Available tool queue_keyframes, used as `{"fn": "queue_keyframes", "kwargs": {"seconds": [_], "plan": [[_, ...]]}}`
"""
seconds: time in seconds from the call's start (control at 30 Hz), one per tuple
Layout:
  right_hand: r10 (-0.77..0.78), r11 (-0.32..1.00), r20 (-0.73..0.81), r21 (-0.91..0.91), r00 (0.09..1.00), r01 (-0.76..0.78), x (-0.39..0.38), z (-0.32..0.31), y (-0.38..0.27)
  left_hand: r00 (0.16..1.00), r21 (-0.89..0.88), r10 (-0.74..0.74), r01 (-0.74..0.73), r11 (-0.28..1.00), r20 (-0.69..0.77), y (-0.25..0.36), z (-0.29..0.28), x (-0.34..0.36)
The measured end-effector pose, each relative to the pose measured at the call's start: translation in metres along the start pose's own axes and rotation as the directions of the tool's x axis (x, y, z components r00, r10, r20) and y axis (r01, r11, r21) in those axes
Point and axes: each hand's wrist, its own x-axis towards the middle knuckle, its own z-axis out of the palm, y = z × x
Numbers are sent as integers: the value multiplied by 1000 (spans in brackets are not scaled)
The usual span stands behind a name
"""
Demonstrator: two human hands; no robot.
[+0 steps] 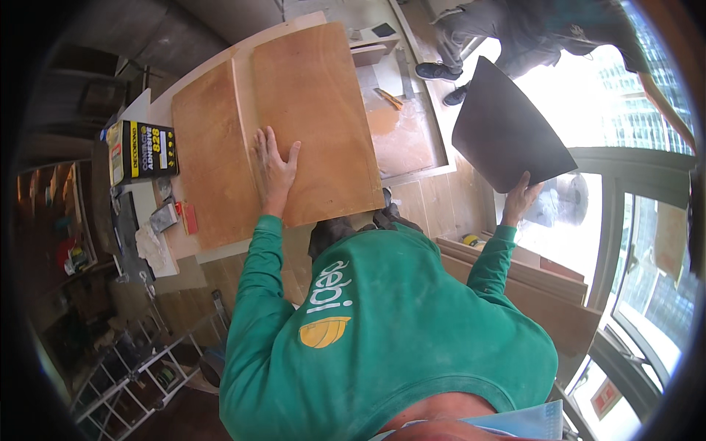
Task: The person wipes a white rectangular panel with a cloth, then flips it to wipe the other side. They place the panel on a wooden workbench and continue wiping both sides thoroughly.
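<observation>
Large wooden panel lies on table, far left; our left hand spreads across its left edge, probably steadying it. Our right hand pinches dark sheet by near edge, seemingly holding it clear.

the place looked like an indoor carpentry workspace, apparently a room being fitted out. two flat reddish-brown wooden boards lay side by side, with a black-and-yellow rectangular can standing beside the narrower one. an orange-handled cutter knife rested on a dusty surface beyond them. brown wooden panels were stacked near a wide, bright, grey-framed window, and a silver metal ladder occupied the lower left, over a floor of brown planks.
</observation>
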Motion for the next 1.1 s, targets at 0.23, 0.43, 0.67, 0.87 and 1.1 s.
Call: {"fn": "queue_keyframes", "kwargs": {"seconds": [0.23,0.43,0.67,0.87,1.1], "plan": [[-231,949,91,239,969,204,66,41,-91,996,-186,-63,52,981,-56,3,-10,6],[-441,831,43,398,897,389,133,67,-236,995,-563,35,-81,822,-93,0,-51,109],[-556,732,-56,440,829,520,171,79,-386,881,-761,444,-400,511,-165,123,-208,274],[-807,417,-45,661,588,623,161,113,-495,889,-600,443,-417,683,-113,173,-311,330],[-677,574,110,697,728,429,166,148,-518,923,-716,355,-346,607,-146,136,-325,380]]}}
